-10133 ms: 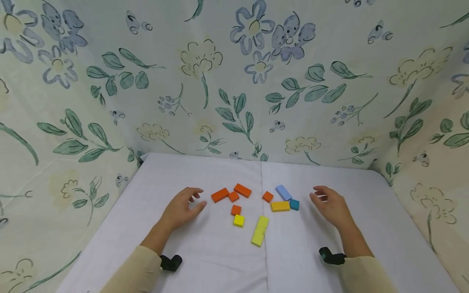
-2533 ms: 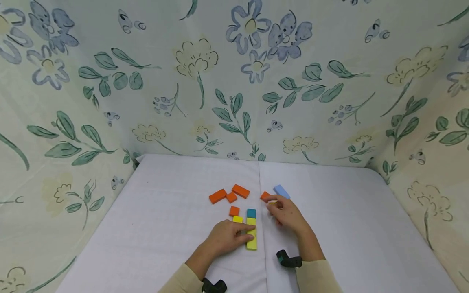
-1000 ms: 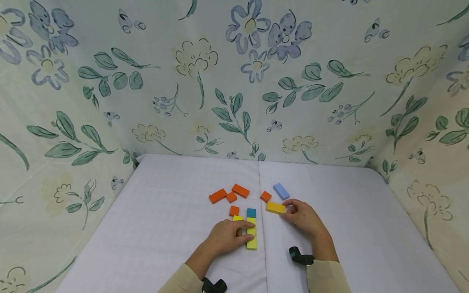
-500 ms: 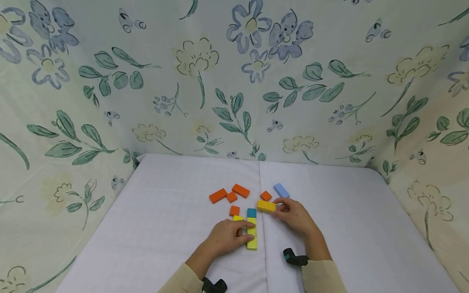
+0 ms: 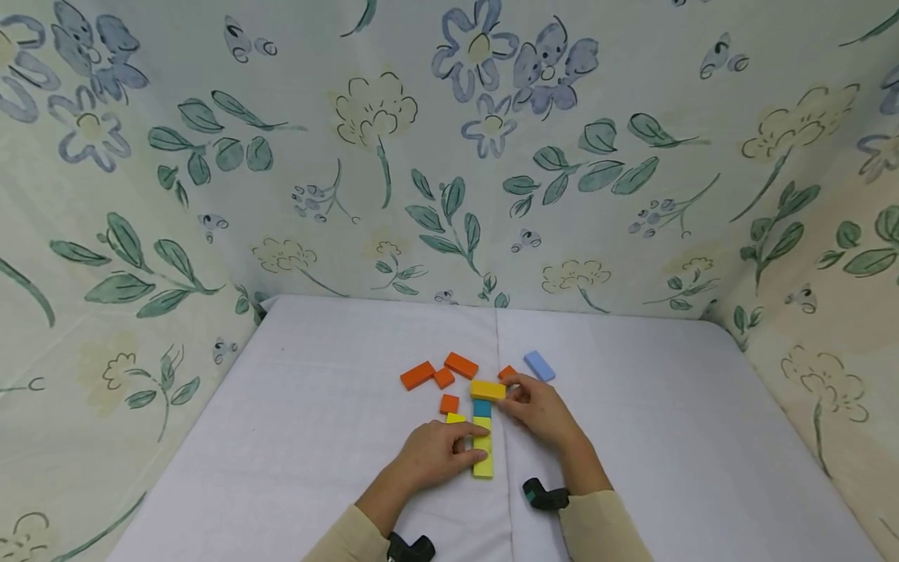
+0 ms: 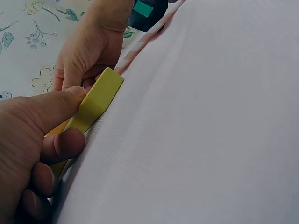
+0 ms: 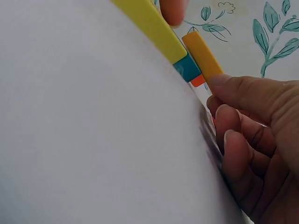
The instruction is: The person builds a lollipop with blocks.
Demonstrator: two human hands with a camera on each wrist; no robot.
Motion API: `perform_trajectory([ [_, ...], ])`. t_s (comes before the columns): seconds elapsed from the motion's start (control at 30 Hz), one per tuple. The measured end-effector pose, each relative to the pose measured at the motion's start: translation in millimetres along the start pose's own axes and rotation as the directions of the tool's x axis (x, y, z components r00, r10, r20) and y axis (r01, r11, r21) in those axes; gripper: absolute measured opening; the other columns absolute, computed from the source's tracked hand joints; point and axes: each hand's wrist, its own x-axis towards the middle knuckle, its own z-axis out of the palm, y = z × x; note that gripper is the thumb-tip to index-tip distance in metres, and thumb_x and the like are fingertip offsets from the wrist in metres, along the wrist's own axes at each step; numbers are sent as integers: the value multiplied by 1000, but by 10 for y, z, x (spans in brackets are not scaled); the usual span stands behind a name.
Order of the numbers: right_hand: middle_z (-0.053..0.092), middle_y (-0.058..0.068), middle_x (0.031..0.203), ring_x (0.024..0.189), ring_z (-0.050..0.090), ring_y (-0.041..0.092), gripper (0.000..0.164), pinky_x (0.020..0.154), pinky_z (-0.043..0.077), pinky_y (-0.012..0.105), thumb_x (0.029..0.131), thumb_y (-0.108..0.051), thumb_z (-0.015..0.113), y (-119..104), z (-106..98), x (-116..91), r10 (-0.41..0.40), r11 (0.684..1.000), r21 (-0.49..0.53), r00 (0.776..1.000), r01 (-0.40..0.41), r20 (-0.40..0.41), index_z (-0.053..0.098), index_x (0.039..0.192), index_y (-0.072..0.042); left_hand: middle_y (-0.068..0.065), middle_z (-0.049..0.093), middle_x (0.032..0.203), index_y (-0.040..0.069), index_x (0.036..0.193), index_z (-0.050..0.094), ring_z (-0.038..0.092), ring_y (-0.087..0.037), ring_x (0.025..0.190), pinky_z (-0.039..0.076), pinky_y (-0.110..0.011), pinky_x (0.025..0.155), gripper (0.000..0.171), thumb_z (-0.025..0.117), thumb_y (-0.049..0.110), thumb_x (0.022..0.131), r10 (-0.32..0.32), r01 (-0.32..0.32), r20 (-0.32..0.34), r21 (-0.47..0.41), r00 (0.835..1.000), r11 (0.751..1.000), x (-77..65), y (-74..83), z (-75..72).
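Note:
My left hand (image 5: 430, 457) pinches a long yellow-green block (image 5: 483, 469) between thumb and fingers, and the block lies on the white cloth. Against its far end sits a teal cube (image 5: 481, 408). In my right hand (image 5: 541, 410) a golden-yellow block (image 5: 488, 389) is held by its right end, crosswise at the far side of the teal cube. The right wrist view shows this golden-yellow block (image 7: 203, 57) right beside the teal cube (image 7: 188, 68); whether they touch I cannot tell. A bright yellow cube (image 5: 455, 418) is partly hidden behind my left hand.
Two long orange blocks (image 5: 418, 375) and a small orange cube (image 5: 444, 378) lie beyond, to the left. Another orange cube (image 5: 449, 403) lies near the bright yellow one. One more orange cube (image 5: 506, 372) is partly covered by my right hand, near a light-blue block (image 5: 539, 365).
My right hand has carried the golden-yellow block leftward to the far end of the teal cube. The left hand stays put. Earlier, the teal cube came against the yellow-green block, which was turned straight.

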Motion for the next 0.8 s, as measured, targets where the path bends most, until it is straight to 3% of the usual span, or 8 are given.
perform_trajectory([
  [0.4, 60, 0, 80, 69, 53, 16, 29, 60, 42, 28, 92, -27, 77, 1, 68, 60, -8, 994, -112, 1000, 6, -18, 71, 120, -22, 17, 49, 61, 37, 124, 72, 43, 0, 53, 32, -20, 54, 33, 71, 49, 93, 4, -4, -8, -8, 1000, 1000, -6, 1, 10],
  [0.8, 58, -1, 84, 74, 52, 15, 30, 66, 41, 31, 95, -32, 73, 23, 71, 56, -14, 988, -152, 1000, 11, -18, 71, 124, -26, 17, 49, 61, 36, 124, 72, 43, 0, 52, 32, -20, 53, 33, 70, 49, 94, 13, -14, -13, -6, 1000, 1000, -1, -3, 9],
])
